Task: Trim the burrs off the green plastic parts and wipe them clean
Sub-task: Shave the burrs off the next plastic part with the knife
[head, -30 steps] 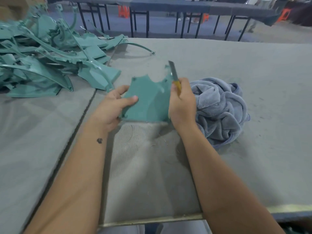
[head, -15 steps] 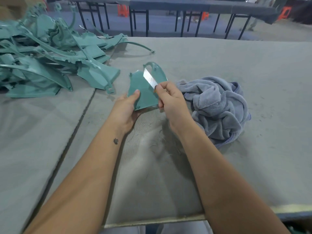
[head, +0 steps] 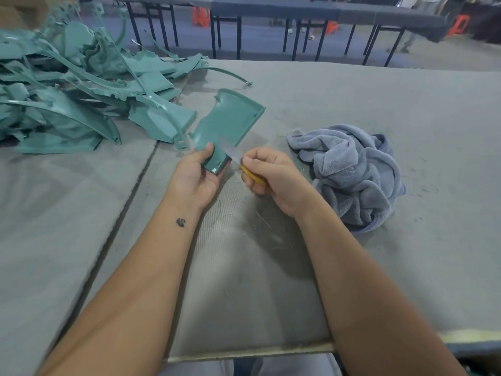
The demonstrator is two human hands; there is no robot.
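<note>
A green part (head: 226, 123) is held by the left hand (head: 196, 175) above the grey table (head: 379, 104), tilted so that its far end points away from the person. Its near corner is pinched between the thumb, laid on the inner face, and the fingers curled beneath it. Raised rims run along the part's edges.

A knife (head: 235, 158) is gripped in the right hand (head: 273, 176), with all fingers curled round the yellow handle. The blade (blurred in the picture) is laid against the part's near right edge, just beside the left thumb.

A heap of green parts (head: 67, 104) is piled at the far left of the table, and 1 long curved strip (head: 230, 74) sticks out of it toward the middle. A crumpled blue-grey towel (head: 352, 172) lies on the table just right of the right hand, apart from the held part. Thin shavings (head: 260, 221) are scattered on the table surface below the hands.

Behind the table, dark benches (head: 298, 9) on black legs are seen, with orange stools (head: 202, 16) beyond them.
</note>
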